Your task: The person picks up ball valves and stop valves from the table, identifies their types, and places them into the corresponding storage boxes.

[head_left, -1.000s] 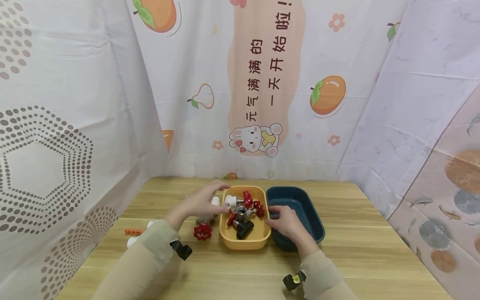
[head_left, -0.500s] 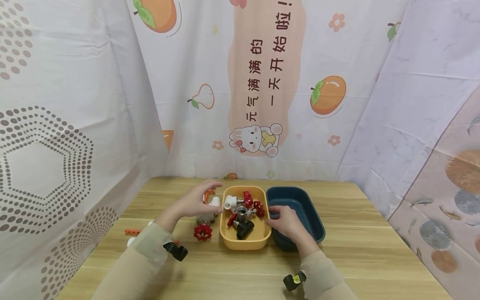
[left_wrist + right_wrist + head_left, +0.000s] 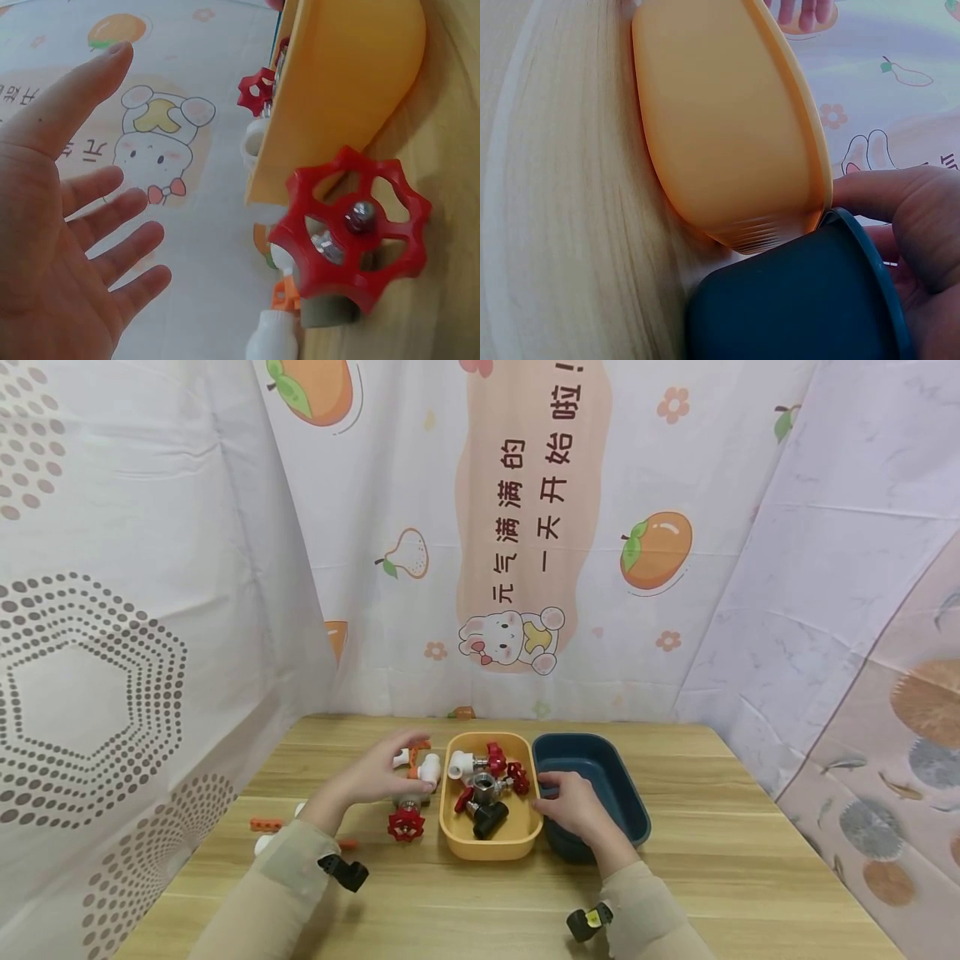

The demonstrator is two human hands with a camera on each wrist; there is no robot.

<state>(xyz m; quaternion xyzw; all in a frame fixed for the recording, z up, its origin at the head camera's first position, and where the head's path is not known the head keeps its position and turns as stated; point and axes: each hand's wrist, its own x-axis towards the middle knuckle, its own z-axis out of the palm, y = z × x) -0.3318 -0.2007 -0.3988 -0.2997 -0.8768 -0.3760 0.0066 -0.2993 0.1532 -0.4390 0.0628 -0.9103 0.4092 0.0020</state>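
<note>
My left hand [image 3: 367,777] hangs with fingers spread and relaxed, left of the yellow bin [image 3: 491,850]; its palm is bare in the left wrist view. Beneath and beside it are a valve with a red handwheel [image 3: 406,823] and a white pipe fitting [image 3: 430,770] with an orange part. Inside the yellow bin lie a white fitting [image 3: 461,765], several red-handwheel valves [image 3: 517,775] and a black-ended piece [image 3: 490,819]. My right hand [image 3: 576,803] grips the bin's right rim with thumb and finger, its other fingers partly hidden behind the dark blue bin [image 3: 795,300].
The dark blue bin stands against the yellow bin's right side. At the far left of the wooden table [image 3: 735,852] are an orange strip [image 3: 266,823] and white fittings [image 3: 263,843], partly behind the left sleeve. A printed curtain [image 3: 600,693] hangs along the back edge.
My left hand has drawn back leftward from the yellow bin's left rim, uncovering the white and orange fittings beside it. The right hand and both bins stay in place.
</note>
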